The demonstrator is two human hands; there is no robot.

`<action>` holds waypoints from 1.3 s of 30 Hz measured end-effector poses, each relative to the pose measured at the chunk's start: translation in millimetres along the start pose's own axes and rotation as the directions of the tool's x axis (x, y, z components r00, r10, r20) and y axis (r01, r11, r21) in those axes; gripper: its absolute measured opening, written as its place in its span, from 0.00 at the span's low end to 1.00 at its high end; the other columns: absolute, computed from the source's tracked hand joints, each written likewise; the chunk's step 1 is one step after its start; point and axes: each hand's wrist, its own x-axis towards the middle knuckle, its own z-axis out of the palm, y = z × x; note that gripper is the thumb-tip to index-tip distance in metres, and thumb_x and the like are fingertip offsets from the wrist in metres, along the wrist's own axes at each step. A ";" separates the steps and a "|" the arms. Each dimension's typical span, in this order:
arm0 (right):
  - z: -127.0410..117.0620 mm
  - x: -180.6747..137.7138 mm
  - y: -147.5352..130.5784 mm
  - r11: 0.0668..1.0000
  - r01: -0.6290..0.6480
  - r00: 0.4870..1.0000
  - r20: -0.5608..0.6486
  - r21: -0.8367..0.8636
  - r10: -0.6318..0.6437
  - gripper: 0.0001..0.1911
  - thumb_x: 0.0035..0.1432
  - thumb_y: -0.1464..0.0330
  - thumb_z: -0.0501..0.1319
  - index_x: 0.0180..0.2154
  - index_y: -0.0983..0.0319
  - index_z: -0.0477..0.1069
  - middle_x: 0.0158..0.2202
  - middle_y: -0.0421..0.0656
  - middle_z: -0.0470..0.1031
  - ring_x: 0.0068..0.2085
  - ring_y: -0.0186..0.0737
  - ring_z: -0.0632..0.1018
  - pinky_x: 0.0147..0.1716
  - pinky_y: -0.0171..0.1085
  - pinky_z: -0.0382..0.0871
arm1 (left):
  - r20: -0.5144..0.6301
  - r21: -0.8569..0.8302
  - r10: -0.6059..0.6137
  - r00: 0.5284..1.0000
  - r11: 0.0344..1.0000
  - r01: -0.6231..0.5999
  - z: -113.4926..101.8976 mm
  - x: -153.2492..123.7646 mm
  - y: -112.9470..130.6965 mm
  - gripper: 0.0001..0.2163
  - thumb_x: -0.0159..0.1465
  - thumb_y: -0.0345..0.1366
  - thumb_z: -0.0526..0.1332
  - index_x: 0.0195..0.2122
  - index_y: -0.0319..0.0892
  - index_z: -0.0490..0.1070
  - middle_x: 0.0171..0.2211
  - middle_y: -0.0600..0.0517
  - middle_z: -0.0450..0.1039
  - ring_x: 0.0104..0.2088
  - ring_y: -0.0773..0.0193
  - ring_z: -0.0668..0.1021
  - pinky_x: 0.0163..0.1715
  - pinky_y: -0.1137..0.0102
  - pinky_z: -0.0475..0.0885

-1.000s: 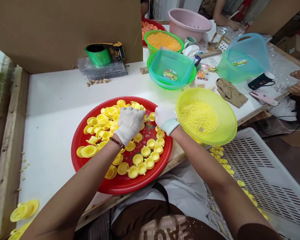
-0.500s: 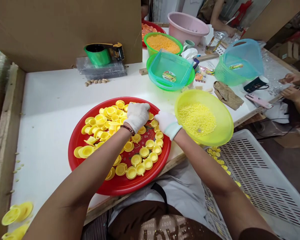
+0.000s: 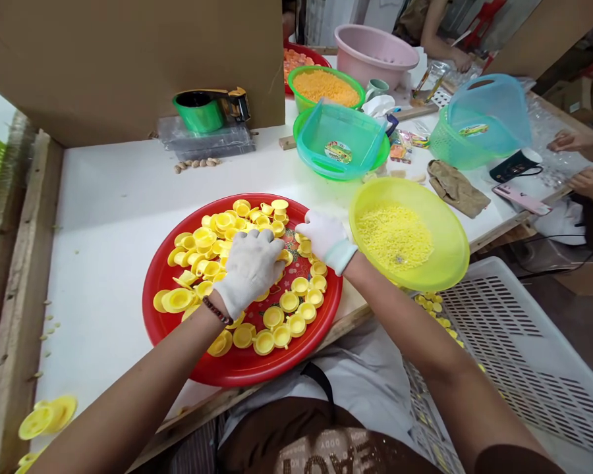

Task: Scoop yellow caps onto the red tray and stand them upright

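Note:
A round red tray [image 3: 163, 327] bears many small yellow toy cups with saucer-like rims [image 3: 178, 301], heaped at the left and lined up in curved rows at the right. My left hand [image 3: 250, 270], in a white knit glove, is over the middle of the tray, its fingers bent down around a yellow toy cup [image 3: 286, 257] at their tips. At the tray's right rim, my gloved right hand [image 3: 325, 238] has its fingers drawn together above the row of cups. What its fingertips hold, if anything, is hidden.
A yellow basin [image 3: 449, 253] of small yellow pieces adjoins the tray on the right. Behind stand a teal basket [image 3: 343, 128], a green bowl [image 3: 301, 99] of orange pieces and a tape dispenser [image 3: 200, 110]. A white crate [image 3: 528, 342] lies lower right; another person's hands [image 3: 586, 181] are far right.
My left hand has moved left and toward me, off the far right part of the tray, uncovering cups there. My right hand has stayed near the right rim.

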 end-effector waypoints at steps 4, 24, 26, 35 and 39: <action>0.3 -8.9 -3.4 0.993 0.099 0.994 -0.064 0.069 -0.094 0.13 0.70 0.64 0.55 0.47 0.60 0.77 0.47 0.48 0.73 0.45 0.46 0.76 0.37 0.41 0.63 | -0.032 0.031 -0.031 0.999 0.999 0.032 7.2 -10.3 -9.6 0.13 0.70 0.36 0.52 0.41 0.42 0.77 0.43 0.42 0.75 0.42 0.49 0.74 0.41 0.56 0.64; 11.7 -13.9 -12.2 0.926 0.376 0.926 -0.034 0.009 -0.376 0.12 0.69 0.67 0.56 0.46 0.60 0.77 0.47 0.48 0.75 0.44 0.48 0.74 0.36 0.43 0.53 | -0.059 -0.284 0.164 0.985 0.943 -0.174 11.6 -13.1 -7.7 0.10 0.66 0.33 0.57 0.39 0.45 0.79 0.39 0.50 0.81 0.39 0.54 0.78 0.43 0.57 0.65; 14.4 -14.7 -10.5 0.916 0.400 0.915 -0.061 -0.003 -0.400 0.13 0.71 0.66 0.55 0.48 0.58 0.78 0.48 0.48 0.74 0.44 0.47 0.73 0.36 0.43 0.52 | -0.069 -0.255 0.160 0.985 0.951 -0.173 8.5 -18.0 -8.3 0.11 0.68 0.34 0.56 0.40 0.45 0.79 0.41 0.49 0.81 0.39 0.54 0.78 0.43 0.57 0.65; 7.9 -18.8 -11.2 0.857 0.510 0.860 0.017 -0.068 -0.510 0.14 0.68 0.73 0.54 0.43 0.61 0.79 0.47 0.51 0.75 0.46 0.50 0.72 0.40 0.46 0.55 | 0.010 0.040 0.099 0.995 0.994 -0.099 -4.7 -53.3 -7.3 0.08 0.66 0.35 0.58 0.40 0.44 0.77 0.44 0.44 0.77 0.43 0.47 0.76 0.43 0.53 0.66; -1.0 -26.8 -6.1 0.891 0.447 0.895 0.027 -0.076 -0.446 0.14 0.67 0.74 0.54 0.43 0.62 0.79 0.48 0.52 0.75 0.47 0.52 0.73 0.39 0.46 0.56 | -0.008 0.050 0.070 0.997 0.996 -0.070 -5.5 -51.5 -7.8 0.10 0.68 0.34 0.55 0.40 0.44 0.77 0.46 0.44 0.77 0.44 0.47 0.76 0.44 0.52 0.67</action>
